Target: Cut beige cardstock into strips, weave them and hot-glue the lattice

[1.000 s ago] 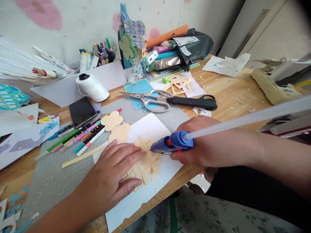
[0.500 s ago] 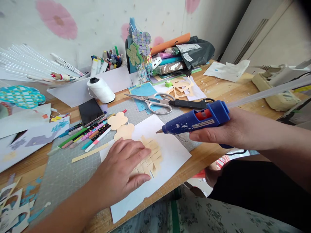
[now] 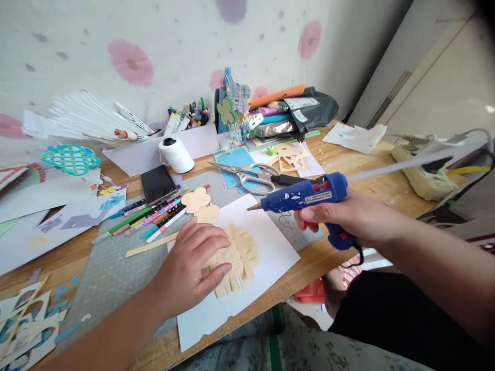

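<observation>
My left hand (image 3: 197, 263) lies with fingers apart over the left part of a woven piece of pale yellow strips (image 3: 243, 257), which rests on a white sheet (image 3: 201, 324). In my right hand (image 3: 340, 216) is a blue glue gun (image 3: 297, 197), its nozzle pointing left above the sheet's upper part. A clear glue stick sticks out of its back. Two pale cloud-shaped cutouts (image 3: 196, 200) lie beyond my left fingertips, and a loose pale strip (image 3: 150, 245) is to their left.
Scissors (image 3: 255, 180), markers (image 3: 164, 221), a black phone (image 3: 158, 184) and a white thread spool (image 3: 177, 155) lie beyond the sheet. Paper scraps (image 3: 23, 324) are at lower left. A power strip (image 3: 421, 172) sits at right.
The view has tilted up. My left hand has drawn back a little to the left, uncovering more of the woven strips. The glue gun's handle and my right fingers around it now show more.
</observation>
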The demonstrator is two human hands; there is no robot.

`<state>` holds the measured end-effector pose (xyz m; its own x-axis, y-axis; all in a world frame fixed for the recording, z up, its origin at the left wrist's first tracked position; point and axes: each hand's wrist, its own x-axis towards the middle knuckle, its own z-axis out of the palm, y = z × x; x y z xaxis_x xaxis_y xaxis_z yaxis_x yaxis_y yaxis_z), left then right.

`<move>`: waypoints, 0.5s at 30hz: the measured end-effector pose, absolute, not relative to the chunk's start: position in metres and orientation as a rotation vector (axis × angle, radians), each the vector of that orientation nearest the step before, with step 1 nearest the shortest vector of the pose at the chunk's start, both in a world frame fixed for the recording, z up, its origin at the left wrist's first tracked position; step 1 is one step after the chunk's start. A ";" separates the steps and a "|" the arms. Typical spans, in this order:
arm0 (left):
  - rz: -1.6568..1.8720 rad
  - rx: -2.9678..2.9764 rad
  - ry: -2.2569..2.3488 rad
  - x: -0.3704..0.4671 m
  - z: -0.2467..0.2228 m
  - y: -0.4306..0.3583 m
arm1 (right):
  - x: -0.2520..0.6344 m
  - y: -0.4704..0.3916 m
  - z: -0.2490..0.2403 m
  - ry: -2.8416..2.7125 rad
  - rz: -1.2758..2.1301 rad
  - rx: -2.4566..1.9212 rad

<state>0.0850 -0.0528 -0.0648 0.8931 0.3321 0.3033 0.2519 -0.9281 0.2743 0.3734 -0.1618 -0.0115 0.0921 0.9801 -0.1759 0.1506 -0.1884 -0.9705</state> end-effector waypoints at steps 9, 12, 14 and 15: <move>1.024 2.413 0.815 0.077 -0.055 -0.053 | 0.340 -0.158 -0.038 -0.854 1.642 -1.077; 0.941 2.062 0.851 0.084 -0.046 -0.058 | 0.332 -0.156 -0.038 -0.862 1.615 -1.039; 0.797 1.815 0.805 0.091 -0.042 -0.065 | 0.326 -0.155 -0.035 -0.862 1.567 -1.016; 0.721 1.708 0.787 0.094 -0.041 -0.070 | 0.323 -0.154 -0.034 -0.862 1.533 -1.009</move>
